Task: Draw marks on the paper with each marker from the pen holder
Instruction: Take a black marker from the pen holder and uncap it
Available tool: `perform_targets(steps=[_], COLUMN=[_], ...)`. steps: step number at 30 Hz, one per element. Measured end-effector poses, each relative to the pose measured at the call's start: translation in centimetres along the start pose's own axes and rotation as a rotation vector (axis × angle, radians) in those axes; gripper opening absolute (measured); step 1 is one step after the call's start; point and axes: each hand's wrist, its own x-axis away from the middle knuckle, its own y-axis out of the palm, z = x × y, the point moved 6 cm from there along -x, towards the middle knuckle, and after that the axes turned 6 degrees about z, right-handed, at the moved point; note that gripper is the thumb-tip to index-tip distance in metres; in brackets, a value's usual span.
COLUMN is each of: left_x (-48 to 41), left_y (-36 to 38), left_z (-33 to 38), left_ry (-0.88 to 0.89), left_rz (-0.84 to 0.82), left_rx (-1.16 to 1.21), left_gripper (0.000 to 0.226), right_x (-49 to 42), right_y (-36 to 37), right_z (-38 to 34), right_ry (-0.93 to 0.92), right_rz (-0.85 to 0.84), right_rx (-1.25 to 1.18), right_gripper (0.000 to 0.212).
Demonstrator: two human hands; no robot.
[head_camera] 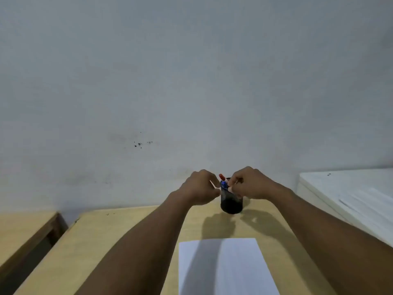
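A black mesh pen holder (231, 204) stands at the far side of the wooden table (119, 235), close to the wall. A red-tipped marker (221, 176) sticks up out of it, and a blue marker (224, 185) shows just below that. My right hand (251, 184) reaches over the holder's rim with its fingers pinched at the blue marker. My left hand (201, 187) is curled against the holder's left side, fingertips near the markers. A white sheet of paper (225, 267) lies flat on the table near me, partly under my arm's shadow.
A grey wall (191, 81) rises right behind the table. A white surface with loose sheets (350, 194) stands at the right. A second wooden table (23, 233) sits at the left, with a dark gap between the two.
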Motion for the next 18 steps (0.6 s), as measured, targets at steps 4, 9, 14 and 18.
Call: perform_targets(steps=[4,9,14,18], left_x=[-3.4,-7.0,-7.8,-7.6], left_y=[2.9,6.3,7.7,6.6], left_z=[-0.8,-1.0,-1.4,-1.0], left_ry=[0.001,0.076,0.091,0.074], left_rz=[0.037,0.112,0.157,0.205], left_rx=[-0.069,-0.229,-0.268,-0.191], left_gripper=[0.024,0.03,0.026,0.023], right_x=[-2.9,-5.4,-6.4,-6.1], right_y=[0.9,1.4,2.0,1.8], right_z=[3.6,7.0,8.4,8.1], right_ry=[0.034,0.057,0.072,0.088], right_rz=[0.025,0.031,0.026,0.018], right_rx=[-0.033,-0.089,-0.073,-0.078], right_gripper=[0.019,0.018,0.017,0.017])
